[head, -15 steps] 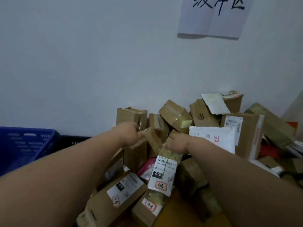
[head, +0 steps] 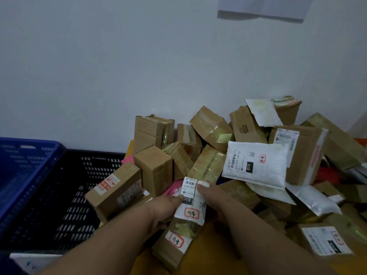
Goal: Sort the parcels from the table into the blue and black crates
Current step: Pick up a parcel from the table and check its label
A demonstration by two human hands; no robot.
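Observation:
A long taped cardboard parcel (head: 207, 165) with a white "010" label leans on the pile at the centre. My left hand (head: 164, 209) grips its left edge, thumb on the label. My right hand (head: 215, 197) holds its right side, thumb pressed on the label's top; its fingers are hidden behind the parcel. Under it lies another brown box (head: 174, 245) with a red-ringed sticker. The blue crate (head: 23, 165) stands at far left, and the black crate (head: 79, 175) sits right beside it, next to the pile.
Several brown boxes are heaped against the white wall, with a white mailer bag (head: 256, 165) on top at right. A box with a red sticker (head: 117, 189) leans at the black crate's edge. The orange table top (head: 210, 257) shows near me. A white item (head: 29, 261) lies in the black crate.
My left hand left a box in the pile and took hold of the labelled parcel. Both hands drew the parcel back toward me. The view swung left, showing the black crate.

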